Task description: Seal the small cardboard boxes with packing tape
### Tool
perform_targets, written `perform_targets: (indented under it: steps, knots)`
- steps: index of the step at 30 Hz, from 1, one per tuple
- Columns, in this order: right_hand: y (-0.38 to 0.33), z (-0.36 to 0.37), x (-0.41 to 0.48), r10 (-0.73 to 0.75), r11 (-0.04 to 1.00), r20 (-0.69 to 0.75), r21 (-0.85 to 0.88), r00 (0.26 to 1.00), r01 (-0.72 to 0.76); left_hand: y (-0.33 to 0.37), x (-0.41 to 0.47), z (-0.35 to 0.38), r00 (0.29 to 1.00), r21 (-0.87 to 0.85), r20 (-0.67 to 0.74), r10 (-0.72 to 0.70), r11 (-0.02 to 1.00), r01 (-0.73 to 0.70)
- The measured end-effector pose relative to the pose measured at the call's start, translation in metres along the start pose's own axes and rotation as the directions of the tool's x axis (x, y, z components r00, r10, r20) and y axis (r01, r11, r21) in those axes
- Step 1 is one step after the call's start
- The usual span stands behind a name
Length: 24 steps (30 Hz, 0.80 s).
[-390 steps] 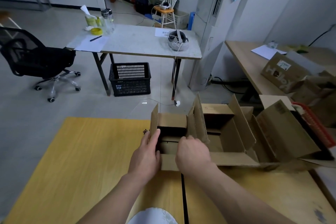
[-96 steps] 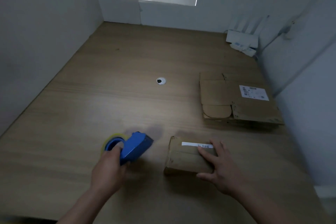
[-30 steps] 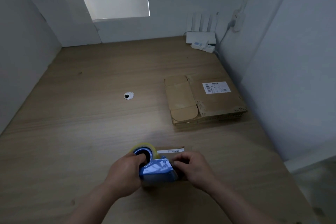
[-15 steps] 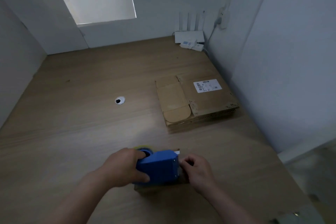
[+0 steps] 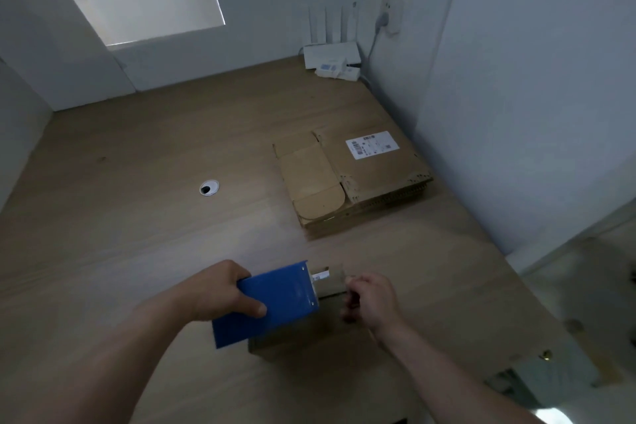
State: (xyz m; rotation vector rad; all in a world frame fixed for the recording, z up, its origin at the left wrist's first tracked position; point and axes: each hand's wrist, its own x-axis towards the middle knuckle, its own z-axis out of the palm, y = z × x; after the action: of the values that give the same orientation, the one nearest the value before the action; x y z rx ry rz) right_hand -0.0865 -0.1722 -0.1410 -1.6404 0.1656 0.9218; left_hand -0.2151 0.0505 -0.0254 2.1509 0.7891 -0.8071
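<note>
A small brown cardboard box [image 5: 330, 320] lies on the wooden desk [image 5: 137, 217] near its front edge. My left hand [image 5: 220, 289] grips a blue tape dispenser [image 5: 275, 299] that sits over the left part of the box and hides much of it. My right hand [image 5: 370, 296] is at the box's right side, fingers curled and pinching the clear tape end [image 5: 339, 280] drawn from the dispenser's mouth. A white label strip [image 5: 320, 275] on the box shows just past the dispenser.
A larger flat cardboard box [image 5: 354, 179] with a white shipping label lies further back on the right. A round cable hole [image 5: 209, 188] sits mid-desk. A white router [image 5: 332, 58] stands in the back corner. Walls close in on the left, back and right.
The dispenser has tilted, so its flat blue side faces up and the roll is hidden. My right hand has drawn slightly to the right, pulling tape out.
</note>
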Motion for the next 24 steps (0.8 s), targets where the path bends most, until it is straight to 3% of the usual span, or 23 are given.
perform_targets:
  steps: [7,14,17,21,22,24]
  knots:
    - [0.011,-0.001,0.001,-0.056,0.985,-0.097,-0.165,0.994,0.040,0.029,0.020,-0.001,0.993,0.076,0.053,-0.108,0.992,0.104]
    - [0.028,0.001,0.003,-0.068,0.980,-0.118,-0.193,0.991,0.044,0.046,0.029,0.002,0.985,0.116,0.082,-0.150,0.983,0.140]
    - [0.032,0.007,0.006,-0.105,0.953,-0.137,-0.297,0.985,0.061,0.045,0.032,0.003,0.984,0.125,0.088,-0.158,0.981,0.147]
    - [0.033,0.007,0.006,0.038,0.928,-0.245,-0.350,0.969,-0.125,0.049,0.033,0.005,0.985,0.117,0.076,-0.152,0.983,0.143]
    - [0.029,0.005,0.003,0.008,0.912,-0.289,-0.391,0.957,-0.126,0.050,0.033,0.006,0.986,0.116,0.076,-0.150,0.983,0.141]
    - [0.021,0.005,-0.001,-0.195,0.866,-0.342,-0.500,0.919,-0.002,0.049,0.035,0.005,0.988,0.119,0.072,-0.140,0.984,0.131]
